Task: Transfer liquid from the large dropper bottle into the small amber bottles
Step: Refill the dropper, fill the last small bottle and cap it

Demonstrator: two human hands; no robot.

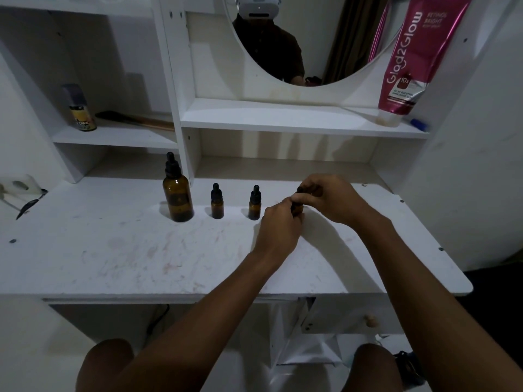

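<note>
Knees point(107, 360) sat under the tabletop point(113, 250); large dropper bottle point(177, 196) and two small amber bottles point(217, 203) point(254, 206) stood leftward. Left hand point(278, 229) gripped a third bottle point(297, 207), right hand point(329, 198) pinched its cap point(300, 189).

White vanity desk point(113, 250), top scuffed and stained pink in patches. Open shelves point(283, 120) above it. Round mirror point(325, 38) set in the back panel. Small drawer point(339, 315) with a wooden knob point(370, 321) beneath. Wall socket point(19, 185) at left. Light dim.
</note>
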